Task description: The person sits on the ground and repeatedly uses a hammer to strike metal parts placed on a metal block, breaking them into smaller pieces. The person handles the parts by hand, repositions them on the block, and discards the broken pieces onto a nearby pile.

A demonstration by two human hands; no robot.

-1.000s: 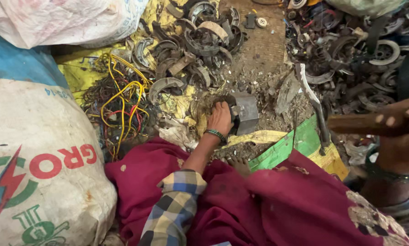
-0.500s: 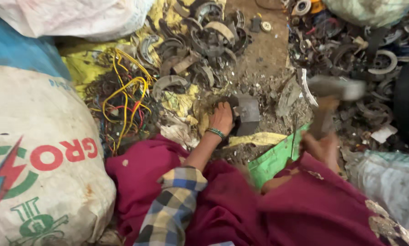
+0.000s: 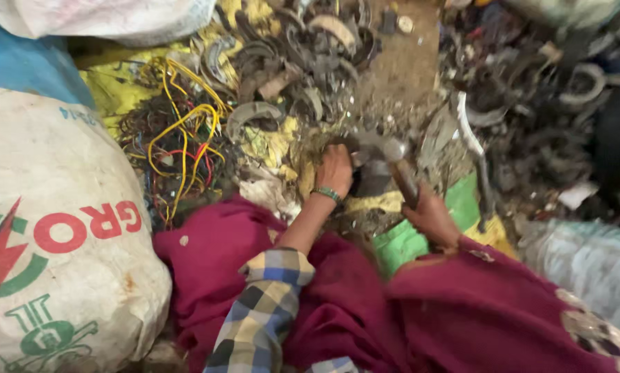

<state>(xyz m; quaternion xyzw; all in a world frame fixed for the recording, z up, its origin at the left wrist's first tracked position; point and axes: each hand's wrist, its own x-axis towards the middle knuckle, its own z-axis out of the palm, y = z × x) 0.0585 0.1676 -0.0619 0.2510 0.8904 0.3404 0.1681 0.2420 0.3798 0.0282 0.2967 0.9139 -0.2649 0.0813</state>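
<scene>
My left hand (image 3: 334,169), with a green bangle at the wrist, presses down on a dark curved metal scrap piece (image 3: 369,181) on the ground in front of me. My right hand (image 3: 431,215) grips the wooden handle of a hammer (image 3: 386,153). The hammer's metal head is down, right beside my left fingers, on or just above the scrap piece; motion blur hides the contact. My lap is covered by maroon cloth (image 3: 365,311), and a checked sleeve (image 3: 265,311) covers my left arm.
A big white printed sack (image 3: 54,235) fills the left side. A tangle of yellow and red wires (image 3: 179,138) lies behind it. Heaps of curved metal scrap (image 3: 303,48) and dark rusty parts (image 3: 531,90) ring the work spot. Green sheet (image 3: 407,242) lies underneath.
My right hand has swung the hammer from raised at the right down to the scrap piece by my left hand. The left hand has stayed in place.
</scene>
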